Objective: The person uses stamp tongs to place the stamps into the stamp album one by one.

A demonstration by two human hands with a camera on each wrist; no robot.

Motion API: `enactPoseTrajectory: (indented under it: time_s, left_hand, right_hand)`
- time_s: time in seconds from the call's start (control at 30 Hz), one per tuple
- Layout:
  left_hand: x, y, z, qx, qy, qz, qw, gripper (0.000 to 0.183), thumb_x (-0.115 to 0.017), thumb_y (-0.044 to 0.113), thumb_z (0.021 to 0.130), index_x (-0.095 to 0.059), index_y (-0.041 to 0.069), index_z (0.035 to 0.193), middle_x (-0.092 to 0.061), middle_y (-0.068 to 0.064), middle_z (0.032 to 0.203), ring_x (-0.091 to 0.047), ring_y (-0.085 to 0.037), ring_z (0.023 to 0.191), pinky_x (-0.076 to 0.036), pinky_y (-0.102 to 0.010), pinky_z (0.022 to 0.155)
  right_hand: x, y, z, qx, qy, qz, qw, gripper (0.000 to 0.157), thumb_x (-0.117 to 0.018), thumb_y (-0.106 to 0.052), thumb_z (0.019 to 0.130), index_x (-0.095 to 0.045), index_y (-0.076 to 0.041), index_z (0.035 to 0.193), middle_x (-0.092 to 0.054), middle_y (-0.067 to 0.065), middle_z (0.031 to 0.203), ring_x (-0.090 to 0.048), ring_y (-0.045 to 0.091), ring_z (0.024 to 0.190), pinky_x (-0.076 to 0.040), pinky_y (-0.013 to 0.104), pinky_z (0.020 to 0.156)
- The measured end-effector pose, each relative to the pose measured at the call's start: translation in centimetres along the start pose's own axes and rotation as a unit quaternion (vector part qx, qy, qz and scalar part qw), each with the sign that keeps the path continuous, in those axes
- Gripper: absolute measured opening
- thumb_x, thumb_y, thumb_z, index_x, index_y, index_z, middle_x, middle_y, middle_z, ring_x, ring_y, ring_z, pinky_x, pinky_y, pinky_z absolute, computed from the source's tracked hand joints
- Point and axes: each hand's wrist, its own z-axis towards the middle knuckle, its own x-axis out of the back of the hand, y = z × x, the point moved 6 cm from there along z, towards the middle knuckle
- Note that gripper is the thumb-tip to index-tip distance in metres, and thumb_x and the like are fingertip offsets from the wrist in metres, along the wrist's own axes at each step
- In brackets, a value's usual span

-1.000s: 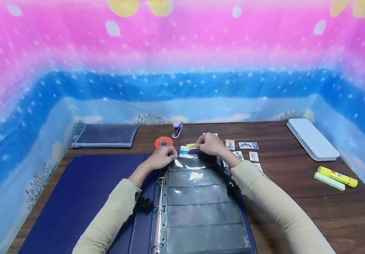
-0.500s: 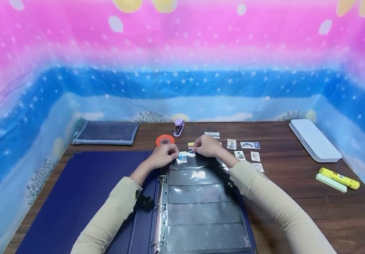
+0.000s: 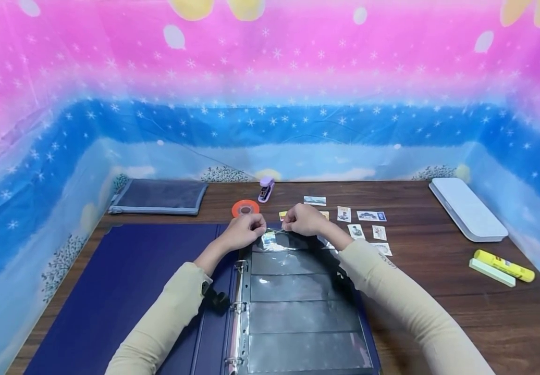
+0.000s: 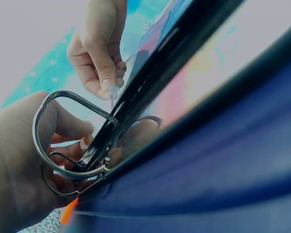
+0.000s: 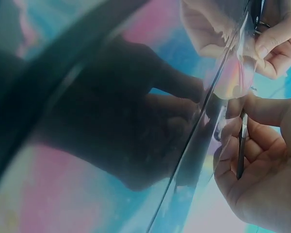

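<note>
A ring binder (image 3: 157,281) lies spread on the table, with a clear pocket page (image 3: 305,317) on its right side. A small blue and white stamp (image 3: 268,239) is at the top pocket, near its left end. My left hand (image 3: 244,230) pinches the page's top edge beside the stamp, and the pocket film (image 5: 240,77) bulges there in the right wrist view. My right hand (image 3: 305,219) grips slim metal tweezers (image 5: 242,145) just right of the stamp. Their tips are too small to make out. Binder rings (image 4: 72,131) partly cover the left hand in its wrist view.
Several loose stamps (image 3: 370,216) lie beyond and right of the binder. An orange tape roll (image 3: 237,209), a purple stapler (image 3: 266,189) and a grey mesh pouch (image 3: 159,196) stand at the back. On the right are a white case (image 3: 469,209), a yellow glue stick (image 3: 504,265) and a pale green bar (image 3: 492,272).
The stamp has moved down from above the page's top edge to the top pocket. My right hand has shifted slightly left and down; my left hand stays at the page edge.
</note>
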Motion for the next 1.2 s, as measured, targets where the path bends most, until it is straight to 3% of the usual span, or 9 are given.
enactPoseTrajectory:
  time_s: [0.33, 0.63, 0.9, 1.07, 1.2]
  left_hand:
    - [0.0, 0.1, -0.1, -0.002, -0.002, 0.004, 1.0, 0.011, -0.056, 0.015, 0.09, -0.057, 0.014, 0.079, -0.052, 0.003, 0.07, -0.044, -0.011, 0.061, -0.036, -0.025, 0.064]
    - [-0.2, 0.1, 0.1, -0.021, 0.008, 0.022, 0.9995, 0.011, -0.057, 0.014, 0.089, -0.058, 0.014, 0.078, -0.057, 0.003, 0.071, -0.046, -0.009, 0.061, -0.037, -0.024, 0.066]
    - [-0.1, 0.1, 0.1, -0.033, 0.002, 0.021, 0.9992, 0.008, -0.06, 0.014, 0.088, -0.061, 0.013, 0.08, -0.059, 0.001, 0.071, -0.045, -0.008, 0.059, -0.037, -0.023, 0.063]
    - [-0.3, 0.0, 0.1, -0.043, -0.008, 0.011, 0.999, 0.008, -0.066, 0.015, 0.084, -0.06, 0.013, 0.079, -0.058, 0.0, 0.07, -0.042, -0.009, 0.055, -0.035, -0.022, 0.058]
    - [-0.3, 0.0, 0.0, -0.047, -0.013, -0.004, 0.9988, 0.012, -0.07, 0.017, 0.081, -0.059, 0.011, 0.079, -0.058, -0.001, 0.071, -0.043, -0.009, 0.055, -0.037, -0.022, 0.058]
  right_hand:
    - [-0.4, -0.3, -0.4, -0.005, -0.036, 0.025, 0.999, 0.015, -0.059, -0.017, 0.09, -0.073, -0.01, 0.087, -0.071, 0.004, 0.084, -0.059, 0.011, 0.07, -0.044, 0.023, 0.068]
    - [-0.1, -0.3, -0.2, 0.024, -0.048, 0.019, 0.998, 0.014, -0.059, -0.01, 0.085, -0.073, -0.008, 0.082, -0.071, 0.003, 0.077, -0.056, 0.008, 0.069, -0.042, 0.022, 0.072]
    - [0.0, 0.2, -0.3, 0.02, -0.06, 0.048, 0.997, 0.015, -0.059, -0.012, 0.087, -0.073, -0.006, 0.087, -0.071, 0.006, 0.08, -0.05, 0.008, 0.064, -0.04, 0.021, 0.067]
    - [0.8, 0.9, -0.6, 0.01, -0.034, 0.055, 0.998, 0.017, -0.06, -0.017, 0.089, -0.073, -0.006, 0.093, -0.071, 0.011, 0.102, -0.064, 0.016, 0.087, -0.048, 0.027, 0.076]
    - [2.1, 1.8, -1.4, 0.01, -0.012, 0.059, 0.998, 0.02, -0.059, -0.018, 0.091, -0.072, -0.006, 0.1, -0.07, 0.012, 0.107, -0.065, 0.024, 0.098, -0.05, 0.037, 0.085]
